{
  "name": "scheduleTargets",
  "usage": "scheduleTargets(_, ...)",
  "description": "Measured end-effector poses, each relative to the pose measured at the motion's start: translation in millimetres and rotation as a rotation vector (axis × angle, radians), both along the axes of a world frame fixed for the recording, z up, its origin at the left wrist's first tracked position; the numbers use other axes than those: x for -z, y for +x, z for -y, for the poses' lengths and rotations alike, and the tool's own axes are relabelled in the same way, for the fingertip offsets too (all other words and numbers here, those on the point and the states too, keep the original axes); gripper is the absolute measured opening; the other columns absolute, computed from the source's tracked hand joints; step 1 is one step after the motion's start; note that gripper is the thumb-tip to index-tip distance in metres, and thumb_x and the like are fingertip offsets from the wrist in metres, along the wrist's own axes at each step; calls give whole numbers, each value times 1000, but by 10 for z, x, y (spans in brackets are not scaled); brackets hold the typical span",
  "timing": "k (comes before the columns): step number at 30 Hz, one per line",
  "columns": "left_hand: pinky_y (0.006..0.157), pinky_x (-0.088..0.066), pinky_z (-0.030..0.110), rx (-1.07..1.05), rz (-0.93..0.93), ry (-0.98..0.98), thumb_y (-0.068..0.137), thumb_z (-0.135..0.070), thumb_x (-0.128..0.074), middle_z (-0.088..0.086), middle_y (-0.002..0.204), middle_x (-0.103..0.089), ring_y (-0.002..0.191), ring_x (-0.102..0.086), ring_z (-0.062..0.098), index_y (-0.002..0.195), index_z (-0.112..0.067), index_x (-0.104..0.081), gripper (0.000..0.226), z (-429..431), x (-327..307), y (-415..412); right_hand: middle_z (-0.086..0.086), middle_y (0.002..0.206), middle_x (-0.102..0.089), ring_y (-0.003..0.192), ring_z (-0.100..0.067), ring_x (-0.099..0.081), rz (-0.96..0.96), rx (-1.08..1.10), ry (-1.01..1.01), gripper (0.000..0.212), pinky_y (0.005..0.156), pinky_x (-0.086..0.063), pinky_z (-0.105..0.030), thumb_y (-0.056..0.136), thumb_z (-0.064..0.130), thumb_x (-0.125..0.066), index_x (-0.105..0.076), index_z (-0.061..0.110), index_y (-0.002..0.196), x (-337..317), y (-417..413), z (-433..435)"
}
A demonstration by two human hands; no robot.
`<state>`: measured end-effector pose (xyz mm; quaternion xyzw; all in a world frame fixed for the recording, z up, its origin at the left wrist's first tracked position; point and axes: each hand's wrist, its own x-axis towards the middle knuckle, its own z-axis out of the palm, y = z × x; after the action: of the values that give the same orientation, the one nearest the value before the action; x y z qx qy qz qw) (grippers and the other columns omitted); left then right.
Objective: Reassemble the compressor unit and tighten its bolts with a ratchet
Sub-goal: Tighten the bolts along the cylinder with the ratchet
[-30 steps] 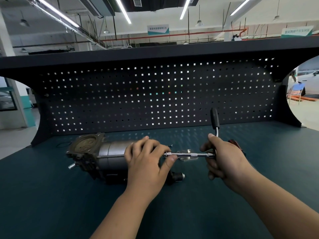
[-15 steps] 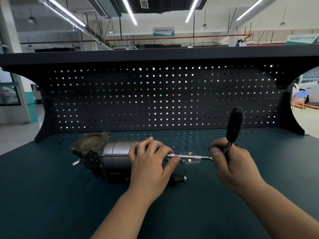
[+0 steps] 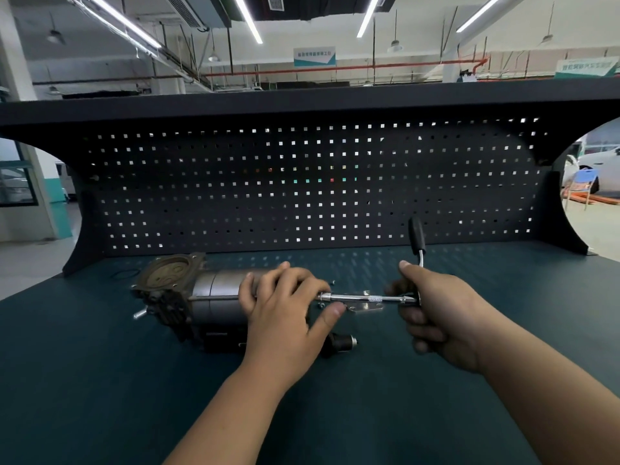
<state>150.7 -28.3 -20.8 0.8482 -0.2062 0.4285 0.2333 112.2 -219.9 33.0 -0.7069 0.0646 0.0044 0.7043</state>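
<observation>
The dark counter (image 3: 100, 380) carries everything, and the compressor (image 3: 214, 297) lies on its side left of centre, its round valve face turned toward the far left and its other end hidden under the left hand (image 3: 285, 317). It looks like a solid lump of cast metal and steel drum: heavy, stiff, not likely to be hurt by a firm hold, but round enough to roll when the wrench pulls on it. The smooth drum is where I would hold it down, and that is where the left hand sits, its grip draped over the top with fingers curled round the barrel and the thumb stretched out toward the tool. The right hand (image 3: 443, 317) has its grip wrapped round the lower end of the ratchet (image 3: 416, 234), whose black handle stands up toward the pegboard. Held so near the head it gives little leverage; the rubbery handle higher up looks the better place for a final pull. A polished extension bar (image 3: 359, 298) runs level from the ratchet to the compressor's end; it looks slick and thin, apt to slip off a bolt if tilted. Under it lies a small metal plate (image 3: 367, 307), and a few tiny loose bolts (image 3: 333, 282) sit nearby, easy to scatter.
</observation>
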Motion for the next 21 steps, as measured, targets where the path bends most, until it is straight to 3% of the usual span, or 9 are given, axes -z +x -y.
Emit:
scheduleTargets(3, 106, -3, 37, -13, 5, -10, 87, -63, -34, -15, 104, -58, 124, -31, 13, 92, -32, -67, 45, 3, 11, 30, 2, 40, -33, 29, -14, -27, 96, 40, -77, 44, 38, -35, -24, 98, 48, -39, -60, 11, 85, 13, 33, 12)
scheduleTargets(6, 105, -4, 37, -12, 6, -8, 87, -63, -34, -16, 103, -57, 123, -33, 14, 90, -32, -66, 44, -5, 11, 36, 7, 40, -45, 33, -7, -44, 327, 168, -345, 39, 41, -38, -21, 92, 50, -40, -63, 23, 77, 82, 52, 27)
scheduleTargets(11, 104, -10, 36, 1, 6, 17, 85, -61, -41, -14, 110, -57, 122, -32, 14, 98, -33, -63, 38, -26, -17, 2, 14, 49, -48, 47, -3, -43, 678, 170, -601, 27, 49, -36, -16, 86, 47, -41, -58, 28, 76, 232, 69, 123)
scheduleTargets(13, 107, -5, 29, -3, -8, 63, 80, -63, -49, -14, 123, -50, 124, -28, 10, 117, -38, -49, 45, -80, -56, -19, 13, 50, -49, 47, -3, -44, 690, 163, -531, 25, 51, -39, -18, 91, 43, -44, -60, 30, 76, 264, 105, 139)
scheduleTargets(16, 110, 6, 24, -104, -63, 80, 69, -62, -64, -14, 139, -31, 128, -20, 9, 139, -40, -24, 84, -227, -147, -50, 8, 49, -51, 46, -8, -50, 613, 241, -311, 29, 52, -46, -33, 96, 39, -46, -65, 32, 74, 258, 153, 140)
scheduleTargets(19, 115, 5, 33, -267, -171, 187, 67, -74, -57, -15, 147, -27, 136, -9, 11, 144, -38, -22, 92, -332, -205, -95, 6, 45, -49, 41, -13, -48, 495, 293, -198, 37, 48, -46, -34, 95, 39, -47, -63, 19, 69, 254, 211, 214)
scheduleTargets(21, 115, -4, 34, -273, -233, 238, 62, -78, -58, -17, 144, -26, 133, -12, 11, 142, -40, -21, 97, -378, -220, -124, 5, 44, -49, 41, -14, -48, 425, 300, -201, 38, 48, -45, -33, 96, 39, -47, -60, 14, 70, 283, 247, 253)
